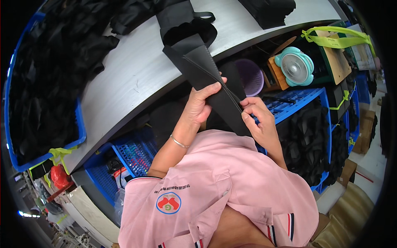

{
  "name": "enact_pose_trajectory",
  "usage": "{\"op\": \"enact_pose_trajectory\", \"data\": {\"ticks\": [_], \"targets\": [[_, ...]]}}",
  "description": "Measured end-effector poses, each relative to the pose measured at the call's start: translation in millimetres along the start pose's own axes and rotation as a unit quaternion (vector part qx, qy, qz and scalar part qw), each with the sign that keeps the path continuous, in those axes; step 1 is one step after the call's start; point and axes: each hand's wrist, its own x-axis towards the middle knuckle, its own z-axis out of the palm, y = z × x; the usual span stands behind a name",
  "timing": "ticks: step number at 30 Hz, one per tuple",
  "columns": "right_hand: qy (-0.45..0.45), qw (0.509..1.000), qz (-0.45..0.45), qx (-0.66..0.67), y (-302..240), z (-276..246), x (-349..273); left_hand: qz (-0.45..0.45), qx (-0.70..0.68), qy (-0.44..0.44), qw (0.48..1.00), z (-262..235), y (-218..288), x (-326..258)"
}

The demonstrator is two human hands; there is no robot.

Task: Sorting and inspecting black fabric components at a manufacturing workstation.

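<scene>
A long black fabric piece [225,109] with a stitched seam stretches between my hands, off the near edge of the grey table [136,78]. My left hand [202,101] is closed on its middle, thumb on top. Closer to my body, my right hand [261,120] pinches the folded edge along the seam between thumb and fingers. The far end of the piece lies against more black fabric [175,18] on the table, where a loop of strap shows. What lies under the piece is partly hidden.
A blue crate [82,134] heaped with black fabric stands at the left. Right of my hands are a purple basket [252,78], a small turquoise fan [295,67] and another blue crate [324,136] of black pieces. A blue basket [132,157] sits below the table.
</scene>
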Motion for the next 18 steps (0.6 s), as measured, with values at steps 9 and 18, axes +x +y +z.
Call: {"op": "enact_pose_trajectory", "data": {"ticks": [9,18], "targets": [[-0.065,0.976,0.119,0.171,15.8,39.4,31.2,0.073,0.131,0.019,0.989,-4.9,9.4,-14.7],[-0.036,0.960,0.123,0.249,40.8,39.7,70.1,0.431,0.715,0.215,0.507,-29.1,74.6,45.6]]}}
